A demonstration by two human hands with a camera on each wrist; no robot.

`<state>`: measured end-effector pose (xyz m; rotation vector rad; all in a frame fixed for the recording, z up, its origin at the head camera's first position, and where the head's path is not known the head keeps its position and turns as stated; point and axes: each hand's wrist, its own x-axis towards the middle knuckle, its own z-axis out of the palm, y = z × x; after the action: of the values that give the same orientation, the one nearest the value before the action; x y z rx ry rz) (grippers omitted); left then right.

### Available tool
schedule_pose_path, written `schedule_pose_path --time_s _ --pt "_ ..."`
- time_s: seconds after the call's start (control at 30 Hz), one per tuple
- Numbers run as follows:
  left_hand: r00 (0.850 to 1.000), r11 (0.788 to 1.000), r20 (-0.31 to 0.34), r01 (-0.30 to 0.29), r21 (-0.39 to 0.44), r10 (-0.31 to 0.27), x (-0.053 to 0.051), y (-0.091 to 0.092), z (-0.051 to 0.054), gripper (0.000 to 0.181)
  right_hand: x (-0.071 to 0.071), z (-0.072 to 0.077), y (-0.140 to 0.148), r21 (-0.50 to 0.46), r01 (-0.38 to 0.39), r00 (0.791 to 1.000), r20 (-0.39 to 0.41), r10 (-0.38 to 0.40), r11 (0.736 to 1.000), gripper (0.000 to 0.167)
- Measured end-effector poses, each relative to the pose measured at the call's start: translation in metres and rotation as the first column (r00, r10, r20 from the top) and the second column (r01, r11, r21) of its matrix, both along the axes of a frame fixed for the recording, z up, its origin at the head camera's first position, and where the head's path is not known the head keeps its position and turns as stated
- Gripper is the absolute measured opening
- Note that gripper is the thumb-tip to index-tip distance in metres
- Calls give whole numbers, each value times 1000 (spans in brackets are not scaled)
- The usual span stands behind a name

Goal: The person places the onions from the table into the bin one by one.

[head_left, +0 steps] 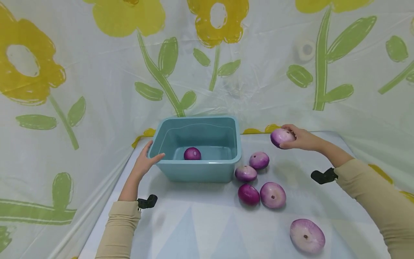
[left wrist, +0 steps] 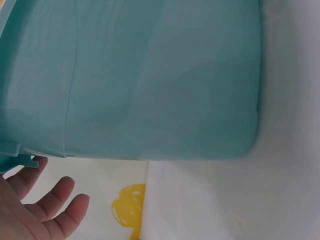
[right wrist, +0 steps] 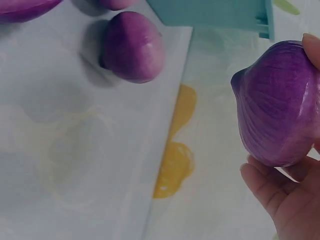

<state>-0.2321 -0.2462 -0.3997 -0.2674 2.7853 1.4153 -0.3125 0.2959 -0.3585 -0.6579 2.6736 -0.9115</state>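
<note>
Holds onion [head_left: 278,138] in right hand [head_left: 299,139] with thumb and fingers curled round it, up off the table [head_left: 174,212], right of tub [head_left: 197,172]. Rests left hand [head_left: 144,160] at tub's near-left rim with spread, loose fingers, not clenched. Best to grip round the fattest part, snug, no squeezing; likely slippery given the shine. Lift high past loose onions [head_left: 259,160] beside tub. Looks glossy purple, finely streaked, partly paler with dark spots, pointed at one end.

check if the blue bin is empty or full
Neither: one purple onion sits inside the bin, with bare floor visible beside it.
</note>
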Motion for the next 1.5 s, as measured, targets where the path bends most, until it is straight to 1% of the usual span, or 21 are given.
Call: schedule_pose_path --time_s 0.17,0.4,0.5,0.6,0.73,0.9,1.0,1.2,1.37,1.5 --pt "1000 1000 0 15 -1 -15 1 -2 3 92 -7 22 -10 49 -15 999 -45 17 999 75" --pt "1000 1000 18 21 7 -21 3 -1 8 91 -13 51 -34 36 -43 997 -66 46 998 73" --pt "999 1000 22 24 5 -24 3 -1 9 91 -16 61 -46 26 -71 995 -74 73 997 72" --pt "999 999 13 32 4 -32 2 -4 6 92 -16 65 -60 20 -81 993 -87 82 997 71" --pt "999 999 1 45 5 -45 1 -8 2 92 -15 66 -80 46 -90 990 -103 94 995 73" --pt "998 998 -5 57 2 -57 2 -12 -1 90 -12 67 -108 64 -127 984 -120 134 990 74" --pt "998 998 -4 59 -1 -59 3 -14 -3 89 -9 66 -124 57 -148 982 -110 154 987 74" --pt "998 998 1 60 -6 -60 4 -15 -2 91 -9 65 -152 70 -194 976 -90 200 978 76" --pt "998 998 -3 60 -11 -61 2 -17 -3 91 -8 63 -173 14 -184 981 -56 185 983 74" --pt "998 998 -4 63 -5 -63 1 -18 -4 91 -5 58 -184 -16 -204 977 -68 202 979 72"
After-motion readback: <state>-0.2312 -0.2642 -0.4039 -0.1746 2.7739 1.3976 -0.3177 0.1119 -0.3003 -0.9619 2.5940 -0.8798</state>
